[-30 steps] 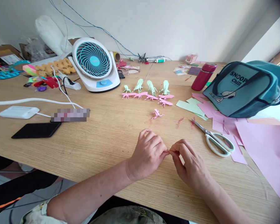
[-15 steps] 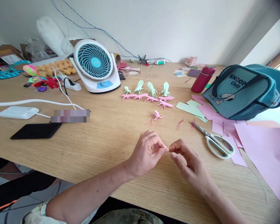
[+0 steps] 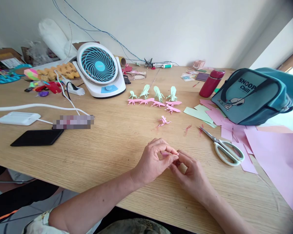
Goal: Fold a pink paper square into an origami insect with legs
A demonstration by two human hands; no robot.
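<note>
My left hand [image 3: 156, 161] pinches a small folded pink paper piece [image 3: 164, 153], mostly hidden by the fingers. Right against it, my right hand [image 3: 189, 172] has thumb and fingertips closed at the same spot; whether it grips the paper is hidden. Beyond the hands stands a small pink origami figure [image 3: 163, 121] with thin legs. Farther back, several pink origami insects [image 3: 158, 103] line up in front of several pale green origami insects [image 3: 158, 93]. To the right lie scissors [image 3: 224, 148] with pale handles, blades slightly apart.
Pink paper sheets [image 3: 275, 159] and pale green paper strips [image 3: 197, 113] lie at right, by a teal bag [image 3: 251, 94] and a red flask [image 3: 212, 84]. At left are a fan [image 3: 99, 66], a black phone [image 3: 36, 137] and a white power bank [image 3: 19, 118].
My right hand's thumb and fingers have moved left and closed in against my left fingertips. The left hand keeps its pinch, and a bit more pink paper shows.
</note>
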